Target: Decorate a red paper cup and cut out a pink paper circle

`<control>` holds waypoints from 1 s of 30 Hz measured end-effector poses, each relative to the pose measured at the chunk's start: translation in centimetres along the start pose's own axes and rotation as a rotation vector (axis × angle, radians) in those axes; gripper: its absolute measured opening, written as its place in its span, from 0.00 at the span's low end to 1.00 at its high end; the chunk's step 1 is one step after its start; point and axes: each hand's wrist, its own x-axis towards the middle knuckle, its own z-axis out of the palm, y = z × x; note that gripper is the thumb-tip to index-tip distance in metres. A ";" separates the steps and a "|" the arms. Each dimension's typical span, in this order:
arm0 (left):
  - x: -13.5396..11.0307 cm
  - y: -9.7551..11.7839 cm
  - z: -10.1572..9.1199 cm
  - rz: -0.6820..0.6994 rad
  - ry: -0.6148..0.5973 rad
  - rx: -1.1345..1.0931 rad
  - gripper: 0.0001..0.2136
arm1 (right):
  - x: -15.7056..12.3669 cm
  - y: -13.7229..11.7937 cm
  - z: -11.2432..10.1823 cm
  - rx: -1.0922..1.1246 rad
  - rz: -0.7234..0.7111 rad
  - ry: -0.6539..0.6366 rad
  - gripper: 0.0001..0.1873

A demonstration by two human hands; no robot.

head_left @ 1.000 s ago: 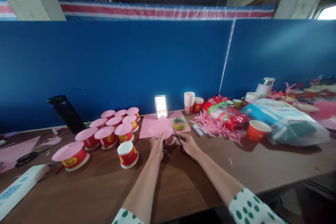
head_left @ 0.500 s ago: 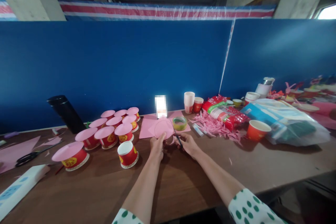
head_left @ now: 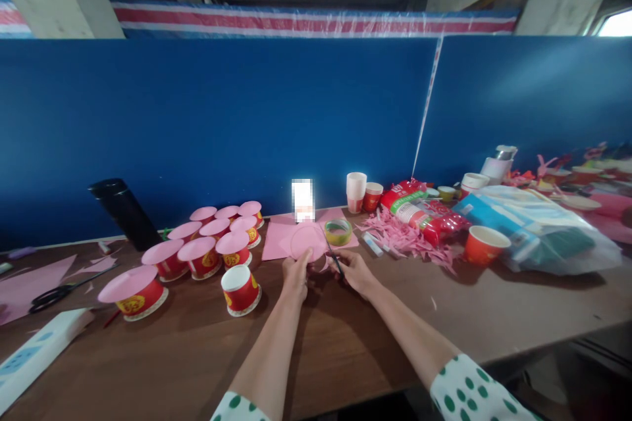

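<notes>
My left hand (head_left: 298,271) pinches the near edge of a piece of pink paper (head_left: 309,241) that carries a drawn circle. In my right hand (head_left: 356,271) is a pair of dark-handled scissors (head_left: 336,264), its blades at the right edge of that paper. A narrow pink strip hangs from the cut edge between the hands. Behind the hands, larger pink sheets (head_left: 276,240) lie on the table, with a roll of tape (head_left: 338,232) on them. To the left stands an upturned red cup without a pink disc (head_left: 241,291).
Several red cups topped with pink discs (head_left: 197,248) stand at left, near a black bottle (head_left: 121,214), another pair of scissors (head_left: 52,297) and a white power strip (head_left: 42,352). Pink paper shreds (head_left: 409,237), an orange cup (head_left: 486,247) and a plastic bag (head_left: 543,230) lie at right.
Almost nothing differs. Both hands keep their places, and the pink strip beside the scissors has shifted very slightly.
</notes>
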 end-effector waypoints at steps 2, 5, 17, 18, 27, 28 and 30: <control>0.0 0.0 0.0 -0.005 0.004 0.000 0.12 | 0.0 0.0 0.0 -0.003 0.004 -0.007 0.19; 0.0 0.0 0.0 -0.005 0.009 -0.006 0.12 | -0.1 -0.2 0.0 -0.003 0.024 -0.002 0.20; 0.0 -0.1 0.0 -0.014 0.017 0.009 0.13 | 0.1 0.2 0.0 0.020 0.014 0.005 0.20; 0.0 -0.1 0.0 -0.019 0.020 0.019 0.13 | 0.1 0.2 0.0 0.018 0.012 0.003 0.20; -0.2 0.2 0.0 -0.010 0.016 0.014 0.13 | 0.0 0.0 0.2 0.025 0.013 0.020 0.21; -0.3 0.2 0.0 -0.015 0.016 0.015 0.13 | 0.0 -0.1 0.3 0.028 0.014 0.022 0.21; -0.3 0.3 0.1 -0.017 0.018 0.017 0.13 | -0.1 -0.3 0.3 0.030 0.019 0.025 0.21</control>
